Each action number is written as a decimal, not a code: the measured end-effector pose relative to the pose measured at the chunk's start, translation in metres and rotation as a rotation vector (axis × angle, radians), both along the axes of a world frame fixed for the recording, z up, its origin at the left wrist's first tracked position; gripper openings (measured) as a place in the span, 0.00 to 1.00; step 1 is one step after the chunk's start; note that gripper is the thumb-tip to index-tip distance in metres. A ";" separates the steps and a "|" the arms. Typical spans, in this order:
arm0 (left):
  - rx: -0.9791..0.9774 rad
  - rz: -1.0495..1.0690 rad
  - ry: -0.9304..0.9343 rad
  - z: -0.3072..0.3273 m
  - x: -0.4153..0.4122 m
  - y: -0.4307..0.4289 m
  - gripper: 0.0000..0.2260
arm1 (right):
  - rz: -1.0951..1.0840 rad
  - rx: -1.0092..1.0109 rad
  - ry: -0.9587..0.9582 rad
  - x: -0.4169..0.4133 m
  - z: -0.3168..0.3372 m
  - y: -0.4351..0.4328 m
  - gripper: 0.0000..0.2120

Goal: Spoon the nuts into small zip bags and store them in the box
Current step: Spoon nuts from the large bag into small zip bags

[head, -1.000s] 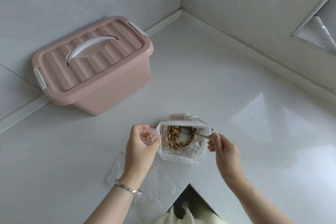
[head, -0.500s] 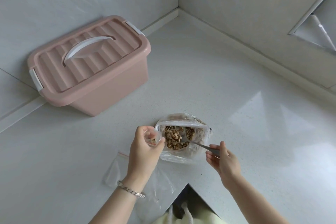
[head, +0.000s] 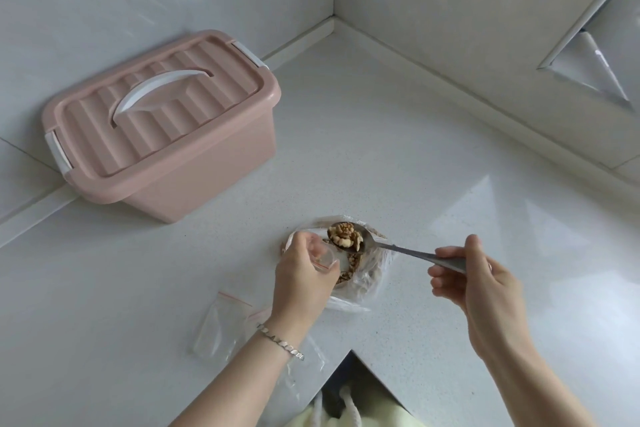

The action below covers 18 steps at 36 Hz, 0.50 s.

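The spoon (head: 398, 249) has risen with nuts (head: 343, 235) beside zip bag (head: 323, 258) in left hand (head: 303, 276).

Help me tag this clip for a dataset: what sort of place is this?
Likely a home kitchen counter: a pale speckled worktop meeting walls at a corner, a pink lidded storage box, and a spoon heaped with nuts over a clear bag.

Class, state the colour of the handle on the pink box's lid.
The curved plastic handle is white; head view shows it best.
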<state>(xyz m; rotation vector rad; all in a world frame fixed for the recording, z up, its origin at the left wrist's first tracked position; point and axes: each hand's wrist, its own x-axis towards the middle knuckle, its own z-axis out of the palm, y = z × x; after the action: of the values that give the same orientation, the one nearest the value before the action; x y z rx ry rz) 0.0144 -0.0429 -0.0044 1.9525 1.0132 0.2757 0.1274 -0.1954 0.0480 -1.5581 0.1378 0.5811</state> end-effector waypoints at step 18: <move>0.111 -0.061 -0.123 -0.016 -0.011 -0.009 0.17 | 0.561 -0.313 -0.943 -0.011 0.047 0.025 0.26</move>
<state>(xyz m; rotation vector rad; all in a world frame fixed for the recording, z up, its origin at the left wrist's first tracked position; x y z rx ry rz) 0.0030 -0.0519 -0.0201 2.0358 0.8728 0.4201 0.1165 -0.1702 0.0954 -2.0370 -0.9863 0.1946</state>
